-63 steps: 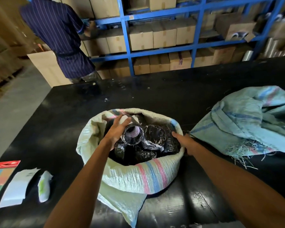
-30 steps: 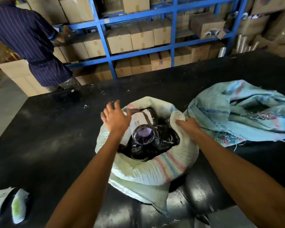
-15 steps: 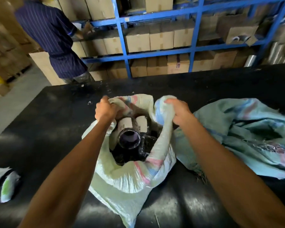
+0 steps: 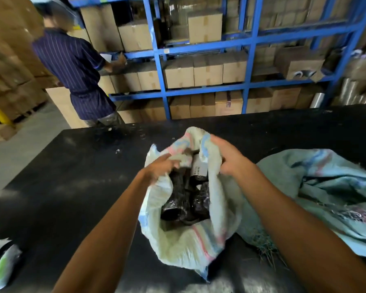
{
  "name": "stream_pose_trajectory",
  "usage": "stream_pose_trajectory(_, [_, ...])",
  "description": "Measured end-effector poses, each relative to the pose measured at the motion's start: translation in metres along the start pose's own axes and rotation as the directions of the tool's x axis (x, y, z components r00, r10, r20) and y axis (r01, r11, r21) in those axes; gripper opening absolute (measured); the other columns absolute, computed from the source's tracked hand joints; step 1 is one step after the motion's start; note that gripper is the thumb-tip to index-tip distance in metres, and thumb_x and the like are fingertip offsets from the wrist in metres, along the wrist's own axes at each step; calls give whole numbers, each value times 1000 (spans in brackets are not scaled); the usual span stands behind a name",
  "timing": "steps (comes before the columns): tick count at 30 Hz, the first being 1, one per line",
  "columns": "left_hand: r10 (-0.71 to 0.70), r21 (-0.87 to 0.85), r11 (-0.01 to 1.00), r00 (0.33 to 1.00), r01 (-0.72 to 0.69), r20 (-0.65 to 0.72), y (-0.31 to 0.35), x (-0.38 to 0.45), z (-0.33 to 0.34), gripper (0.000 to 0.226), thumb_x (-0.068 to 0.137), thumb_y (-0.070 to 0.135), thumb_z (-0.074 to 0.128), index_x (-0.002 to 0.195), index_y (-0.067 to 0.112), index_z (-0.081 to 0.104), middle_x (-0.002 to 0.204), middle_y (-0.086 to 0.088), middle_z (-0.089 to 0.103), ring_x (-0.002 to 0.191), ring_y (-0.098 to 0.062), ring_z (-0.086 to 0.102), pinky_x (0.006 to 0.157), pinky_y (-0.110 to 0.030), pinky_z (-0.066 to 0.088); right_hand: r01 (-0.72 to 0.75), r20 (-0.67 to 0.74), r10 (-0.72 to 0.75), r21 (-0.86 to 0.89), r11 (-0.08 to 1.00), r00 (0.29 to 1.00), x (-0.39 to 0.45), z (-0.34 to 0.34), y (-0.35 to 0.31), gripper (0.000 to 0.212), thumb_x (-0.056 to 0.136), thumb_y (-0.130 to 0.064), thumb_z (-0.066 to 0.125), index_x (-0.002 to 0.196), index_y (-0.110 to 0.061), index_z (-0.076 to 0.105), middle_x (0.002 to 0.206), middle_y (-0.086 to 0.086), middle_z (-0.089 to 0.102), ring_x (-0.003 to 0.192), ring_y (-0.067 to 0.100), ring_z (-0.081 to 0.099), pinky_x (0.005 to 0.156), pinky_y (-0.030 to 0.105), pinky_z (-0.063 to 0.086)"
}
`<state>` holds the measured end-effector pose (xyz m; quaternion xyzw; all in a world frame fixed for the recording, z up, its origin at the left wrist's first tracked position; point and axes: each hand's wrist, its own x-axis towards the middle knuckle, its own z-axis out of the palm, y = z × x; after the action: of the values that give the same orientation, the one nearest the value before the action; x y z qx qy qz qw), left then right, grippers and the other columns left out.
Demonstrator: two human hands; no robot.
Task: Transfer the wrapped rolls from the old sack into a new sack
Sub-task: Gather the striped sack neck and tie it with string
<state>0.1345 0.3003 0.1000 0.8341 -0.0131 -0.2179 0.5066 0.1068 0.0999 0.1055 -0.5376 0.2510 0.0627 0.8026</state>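
Observation:
A pale woven sack (image 4: 184,244) with pink and blue stripes stands on the black table (image 4: 72,176) in front of me. Several black wrapped rolls (image 4: 178,195) stand inside it, one with a white label (image 4: 199,170). My right hand (image 4: 226,157) grips the sack's right rim and holds it up. My left hand (image 4: 161,168), blurred, pinches the left rim across the mouth. A frayed blue-green sack (image 4: 325,187) lies crumpled on the table to the right, touching the pale one.
A person in a striped shirt (image 4: 72,66) stands beyond the table's far left corner at blue shelving (image 4: 159,60) stacked with cartons. Flat packets (image 4: 4,265) lie near the table's left front edge. Shiny foil rolls (image 4: 351,92) stand at the far right.
Both hands left the rolls and rim sides, took hold of the pale sack's mouth and pulled it up and closer together. The rolls now sit deeper inside.

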Motion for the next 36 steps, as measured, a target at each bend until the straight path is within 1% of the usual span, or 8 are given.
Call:
stream_pose_trajectory(3, [-46,-11,999,976,50,212,-26,18,-7,57,89,60,61,135,28,54,137,12,55,123,-10,52,102,-29,40,-24,-109,-6,-274,961,994,18,-2,29,51,77,-37,74,117,-7,65,100,9,67,88,24,64,86,39,53])
stream_pose_trajectory(8, [-182,8,981,932,194,-314,-54,56,-24,67,82,40,67,136,6,49,141,-26,47,109,-31,57,96,-42,49,-71,-79,42,-417,906,996,20,13,55,25,75,-26,70,96,-12,65,92,7,66,81,24,64,74,29,50])
stream_pose_trajectory(11, [-319,114,931,925,346,-205,-70,60,-24,123,58,57,84,153,4,26,147,-21,40,131,-34,48,105,-42,46,-71,-56,47,-583,810,997,25,16,64,22,83,-37,66,83,-16,63,79,4,60,69,19,60,58,22,44])
stream_pose_trajectory(19, [-265,490,832,962,259,-59,-73,71,-25,103,70,60,68,152,11,28,159,-18,20,142,-39,30,114,-48,34,72,-23,-81,-271,960,996,31,16,53,39,85,-47,71,107,-15,69,98,4,73,87,15,68,66,24,50])
stream_pose_trajectory(27, [-227,284,912,941,296,-252,-63,89,-57,90,62,22,93,136,-4,48,128,-18,60,113,-32,59,91,-40,51,-95,17,98,-134,986,995,50,21,31,29,85,-31,72,99,-6,70,95,11,71,87,22,67,85,34,55])
stream_pose_trajectory(30, [-44,361,897,863,257,-503,-22,76,-69,55,83,18,75,131,2,55,127,-21,61,116,-39,60,94,-47,53,4,-98,-29,-244,970,995,48,25,15,26,89,-11,60,113,-3,64,95,8,63,79,21,60,71,30,50])
stream_pose_trajectory(33, [184,361,927,713,104,-677,31,48,-90,40,92,28,64,128,12,58,125,-20,60,115,-42,58,88,-48,50,292,-406,-282,-41,956,869,42,41,-22,44,96,-5,50,139,-14,52,133,8,56,119,25,56,94,31,46])
stream_pose_trajectory(36, [379,417,906,581,-74,-720,84,23,-103,34,88,19,55,122,11,56,118,-20,61,108,-42,58,82,-47,48,409,-333,-367,64,910,869,30,59,-64,46,99,-7,44,139,-28,53,131,4,55,117,24,55,97,37,49])
